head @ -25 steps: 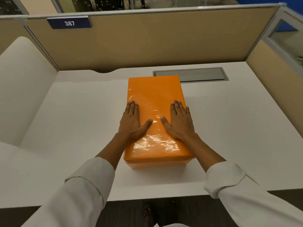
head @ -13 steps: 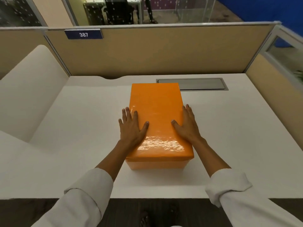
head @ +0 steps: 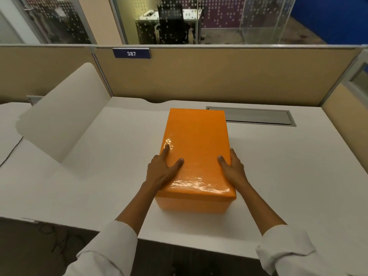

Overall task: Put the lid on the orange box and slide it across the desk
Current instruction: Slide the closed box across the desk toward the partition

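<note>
The orange box (head: 191, 205) stands on the white desk (head: 288, 176), long side pointing away from me, with its glossy orange lid (head: 196, 144) seated on top. My left hand (head: 162, 172) clasps the lid's left edge, with thumb and forefinger lying on top and the other fingers down the side. My right hand (head: 232, 168) clasps the right edge, thumb on top, fingers hidden behind the box side. Both hands hold the near half of the box.
A grey cable hatch (head: 256, 116) lies flush in the desk just behind and right of the box. Beige partition walls (head: 209, 76) close the desk at the back and right. A white rounded divider panel (head: 63, 114) rises on the left. The desk's front edge runs below my forearms.
My hands have slid outward from lying flat on the lid to clasping its left and right edges. The camera has tilted up, so more of the room behind shows.
</note>
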